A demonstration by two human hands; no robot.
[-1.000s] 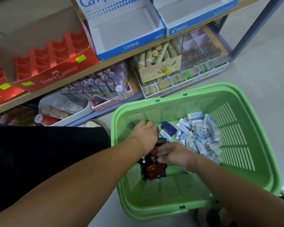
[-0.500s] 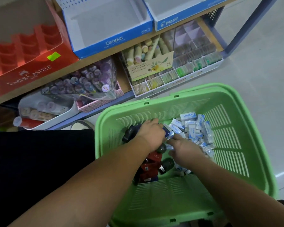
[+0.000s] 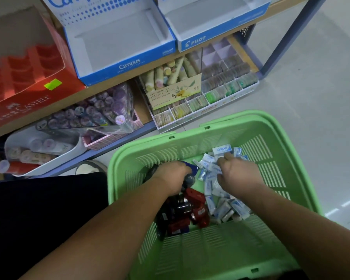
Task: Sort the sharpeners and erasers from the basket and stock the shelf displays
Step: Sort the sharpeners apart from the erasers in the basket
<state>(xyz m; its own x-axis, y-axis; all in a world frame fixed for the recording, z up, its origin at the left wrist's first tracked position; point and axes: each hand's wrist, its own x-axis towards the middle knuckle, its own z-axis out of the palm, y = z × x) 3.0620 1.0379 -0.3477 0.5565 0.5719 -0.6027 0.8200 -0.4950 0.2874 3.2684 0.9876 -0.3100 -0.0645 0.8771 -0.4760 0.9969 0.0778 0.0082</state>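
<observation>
Reaching down from the lower left, left hand (image 3: 171, 176): knuckles up, wrist bent, fingers curled round dark and blue sharpeners (image 3: 198, 214) at the far end of the red-and-black heap, left half of the green basket (image 3: 230, 118). Right hand (image 3: 238, 174): just beside it, not touching, palm down, fingertips pinching white-and-blue erasers (image 3: 236, 209) in the pile, right half of the basket. Shelf behind: red box (image 3: 28, 93), blue box (image 3: 119, 47).
</observation>
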